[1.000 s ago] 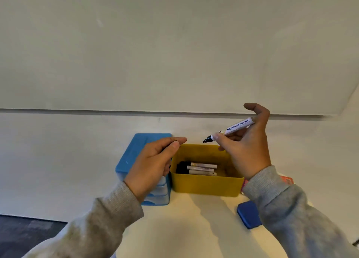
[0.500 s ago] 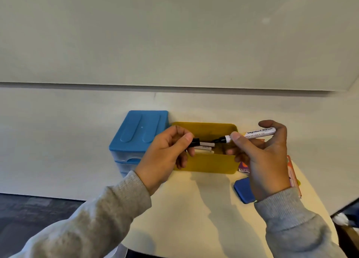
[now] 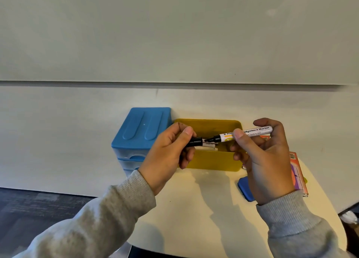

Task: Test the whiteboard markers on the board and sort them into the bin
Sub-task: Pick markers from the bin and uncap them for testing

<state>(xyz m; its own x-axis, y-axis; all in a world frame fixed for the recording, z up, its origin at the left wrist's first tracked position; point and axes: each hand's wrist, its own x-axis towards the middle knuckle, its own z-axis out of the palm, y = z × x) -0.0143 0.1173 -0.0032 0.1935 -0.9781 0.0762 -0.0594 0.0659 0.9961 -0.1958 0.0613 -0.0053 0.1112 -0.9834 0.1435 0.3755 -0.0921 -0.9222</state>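
My right hand (image 3: 266, 160) grips an uncapped white whiteboard marker (image 3: 254, 132) with a black tip, held level and pointing left. My left hand (image 3: 169, 152) pinches its black cap (image 3: 194, 141), whose open end faces the tip a short gap away. Both meet above the yellow bin (image 3: 211, 163) on the table, where a few white markers (image 3: 207, 146) lie. The whiteboard (image 3: 174, 34) fills the wall above.
A blue-topped drawer unit (image 3: 141, 127) stands left of the bin against the wall. A blue eraser (image 3: 244, 187) and a colourful box (image 3: 298, 172) lie under my right hand on the cream table (image 3: 194, 209), whose edge curves away at the right.
My right hand came down from near the board to bin height. The black cap now shows in my left fingers, and the marker tip has closed in on it. The view tilted down.
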